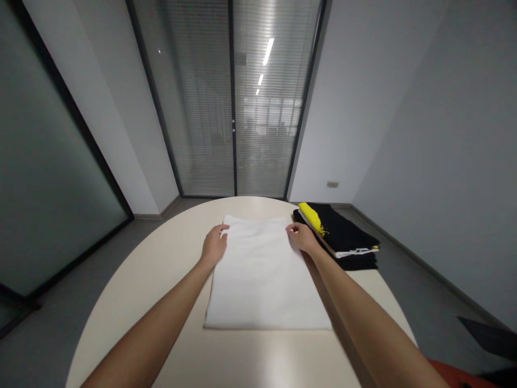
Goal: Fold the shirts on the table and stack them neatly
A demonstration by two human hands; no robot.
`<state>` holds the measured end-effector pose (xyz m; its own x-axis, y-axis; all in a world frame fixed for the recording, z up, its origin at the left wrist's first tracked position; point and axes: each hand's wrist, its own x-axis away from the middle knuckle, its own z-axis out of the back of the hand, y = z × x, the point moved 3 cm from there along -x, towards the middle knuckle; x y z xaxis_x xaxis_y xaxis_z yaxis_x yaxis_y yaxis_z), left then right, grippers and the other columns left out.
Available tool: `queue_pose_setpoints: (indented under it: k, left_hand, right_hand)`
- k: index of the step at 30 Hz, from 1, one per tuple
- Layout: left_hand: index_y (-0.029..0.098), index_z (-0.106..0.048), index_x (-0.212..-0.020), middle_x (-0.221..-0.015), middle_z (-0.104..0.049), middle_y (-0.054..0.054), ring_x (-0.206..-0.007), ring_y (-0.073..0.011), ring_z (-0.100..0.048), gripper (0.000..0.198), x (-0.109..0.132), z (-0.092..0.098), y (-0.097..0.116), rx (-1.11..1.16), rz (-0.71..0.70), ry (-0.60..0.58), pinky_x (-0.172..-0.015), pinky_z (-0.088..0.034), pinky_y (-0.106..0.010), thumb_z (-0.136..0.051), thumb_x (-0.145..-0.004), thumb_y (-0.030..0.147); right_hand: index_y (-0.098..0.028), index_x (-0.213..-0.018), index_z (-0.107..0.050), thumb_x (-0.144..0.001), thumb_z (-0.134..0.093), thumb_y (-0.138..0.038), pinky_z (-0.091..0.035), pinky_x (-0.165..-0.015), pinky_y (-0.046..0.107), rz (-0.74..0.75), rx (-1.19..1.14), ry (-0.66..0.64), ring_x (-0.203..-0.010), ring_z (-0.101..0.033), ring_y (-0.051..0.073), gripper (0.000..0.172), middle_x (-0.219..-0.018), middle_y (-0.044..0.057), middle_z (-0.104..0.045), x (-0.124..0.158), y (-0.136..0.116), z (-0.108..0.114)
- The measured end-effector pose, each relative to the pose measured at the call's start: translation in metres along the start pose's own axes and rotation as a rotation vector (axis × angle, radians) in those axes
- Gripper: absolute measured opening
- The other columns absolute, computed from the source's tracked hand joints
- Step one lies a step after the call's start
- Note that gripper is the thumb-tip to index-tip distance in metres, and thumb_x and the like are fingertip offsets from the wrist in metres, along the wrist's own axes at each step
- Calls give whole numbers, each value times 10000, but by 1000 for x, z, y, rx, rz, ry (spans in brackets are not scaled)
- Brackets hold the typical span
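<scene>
Pinch grip, left hand (214,247) and right hand (302,237), at opposite side edges of white cloth (264,280), lying flat between them on table (161,269).

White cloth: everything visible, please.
The white cloth is plain, with no print showing, and looks like soft fabric. It lies flat in a neat, roughly rectangular shape, near edge straight, far edge slightly wavy, with faint creases there. It rests on the pale table, left of the dark clothing stack. The left hand and right hand are at its far corners; whether they pinch it is unclear.
</scene>
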<state>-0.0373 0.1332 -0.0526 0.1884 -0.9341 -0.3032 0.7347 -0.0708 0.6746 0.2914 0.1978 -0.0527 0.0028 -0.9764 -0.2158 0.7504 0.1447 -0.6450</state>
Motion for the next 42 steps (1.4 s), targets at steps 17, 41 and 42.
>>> queue_pose_setpoints:
  k: [17, 41, 42]
  left_hand:
    - [172, -558, -1307, -1286, -655, -117, -1185, -240, -618, 499, 32, 7, 1, -17, -40, -138, -1055, -441, -358, -614, -815, 109]
    - [196, -594, -1249, -952, -730, -47, -846, -191, -681, 499, 45, 25, -12, 126, 41, -217, -777, -480, -268, -671, -758, 141]
    - [203, -597, -1246, -966, -722, -45, -864, -185, -674, 500, 45, 24, -10, 129, 25, -212, -796, -477, -267, -658, -757, 117]
  right_hand:
    - [-267, -1553, -345, -892, -363, -764, -125, -1178, 589, 127, 349, -490, -1509, -130, 394, 827, -1651, 122, -189, 118, -77, -4]
    - [-284, -1586, -244, -910, -236, -783, -1, -1196, 596, 133, 460, -372, -1528, -48, 348, 840, -1669, 59, -115, 86, -63, -29]
    - [-284, -1587, -240, -912, -230, -782, -1, -1197, 596, 129, 461, -375, -1529, -45, 345, 839, -1669, 56, -111, 85, -63, -30]
